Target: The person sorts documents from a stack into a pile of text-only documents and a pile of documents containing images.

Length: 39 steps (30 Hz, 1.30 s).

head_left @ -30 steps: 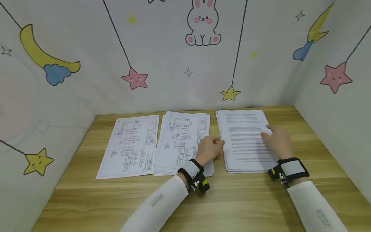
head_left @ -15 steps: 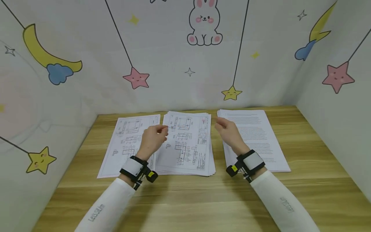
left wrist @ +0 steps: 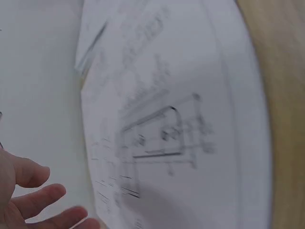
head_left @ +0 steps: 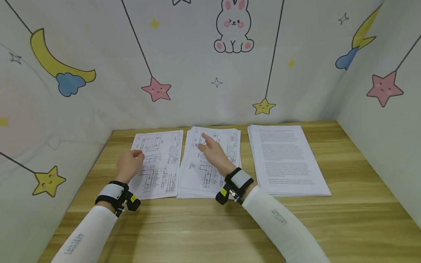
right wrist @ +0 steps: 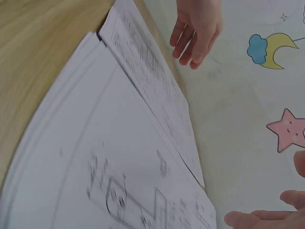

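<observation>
My left hand (head_left: 127, 167) is over the left edge of the left drawing sheet (head_left: 167, 160), fingers loosely bent and holding nothing. In the left wrist view its fingers (left wrist: 42, 196) stand apart above the paper. My right hand (head_left: 213, 155) hovers over the middle stack of drawings (head_left: 197, 188), thumb and fingers spread, with nothing between them. The right wrist view shows its fingertips (right wrist: 238, 219) beyond the stack's edge, and my left hand (right wrist: 200, 31) past the left sheet. To the right lies a stack of text pages (head_left: 286, 160), with neither hand near it.
All the paper lies on a wooden table (head_left: 210, 226). A white printed cloth (head_left: 184, 54) with stars, a moon and a rabbit rises behind it and along the sides. Sheets in the middle stack are slightly fanned at the edges.
Both hands have moved left: the left from beside the text pages to the left sheet, the right from the text pages' right edge to the middle stack. The papers appear unmoved.
</observation>
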Available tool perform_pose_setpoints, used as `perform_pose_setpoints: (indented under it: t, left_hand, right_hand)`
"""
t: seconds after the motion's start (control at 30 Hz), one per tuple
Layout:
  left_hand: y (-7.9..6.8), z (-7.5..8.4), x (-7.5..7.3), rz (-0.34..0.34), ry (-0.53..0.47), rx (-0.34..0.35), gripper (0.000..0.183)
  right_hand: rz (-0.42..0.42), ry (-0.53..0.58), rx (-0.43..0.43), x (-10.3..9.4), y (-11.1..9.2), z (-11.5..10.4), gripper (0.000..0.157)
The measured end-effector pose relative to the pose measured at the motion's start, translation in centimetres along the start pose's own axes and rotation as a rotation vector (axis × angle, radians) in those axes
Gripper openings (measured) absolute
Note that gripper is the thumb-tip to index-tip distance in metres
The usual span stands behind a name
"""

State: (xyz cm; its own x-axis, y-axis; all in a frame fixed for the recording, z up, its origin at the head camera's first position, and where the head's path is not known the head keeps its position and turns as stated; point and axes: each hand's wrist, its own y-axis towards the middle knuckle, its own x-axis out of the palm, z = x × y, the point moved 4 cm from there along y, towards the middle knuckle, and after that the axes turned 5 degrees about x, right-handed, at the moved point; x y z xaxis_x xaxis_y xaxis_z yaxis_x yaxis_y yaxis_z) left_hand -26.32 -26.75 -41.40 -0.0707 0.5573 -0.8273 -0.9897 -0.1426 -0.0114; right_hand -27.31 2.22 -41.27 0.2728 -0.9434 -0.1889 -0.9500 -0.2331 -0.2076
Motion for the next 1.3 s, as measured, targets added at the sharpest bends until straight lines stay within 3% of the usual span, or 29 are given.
perform_pose_setpoints:
  t: [0.23, 0.4, 0.67, 0.8, 0.97, 1.1, 1.3]
  left_hand:
    - [-0.1, -4.1, 1.0, -0.050, 0.056, -0.121, 0.060]
    - [-0.3, -4.9, 1.7, -0.118, 0.115, -0.121, 0.066]
    - [0.2, -3.8, 2.4, -0.083, 0.234, -0.059, 0.059]
    - [0.2, -3.2, 2.2, -0.068, 0.237, -0.053, 0.057]
    - [0.3, -3.0, 1.9, -0.062, 0.219, -0.060, 0.060]
    - [0.7, -3.5, 1.8, -0.064, 0.183, -0.080, 0.061]
    - [1.0, -4.9, 0.8, -0.044, -0.027, -0.194, 0.060]
  right_hand:
    - [-0.121, 0.098, 0.079, 7.3, 1.3, 1.1, 0.065]
    - [-0.138, 0.136, 0.119, 10.2, 1.8, 1.7, 0.067]
    - [-0.018, 0.202, 0.190, 11.5, 1.8, 0.6, 0.068]
    - [0.078, 0.271, 0.225, 11.8, 1.6, -0.2, 0.066]
    - [0.108, 0.320, 0.238, 12.2, 1.4, -0.4, 0.067]
    - [0.130, 0.416, 0.267, 12.1, 1.4, -0.4, 0.063]
    - [0.162, 0.518, 0.290, 11.0, 1.3, 0.0, 0.060]
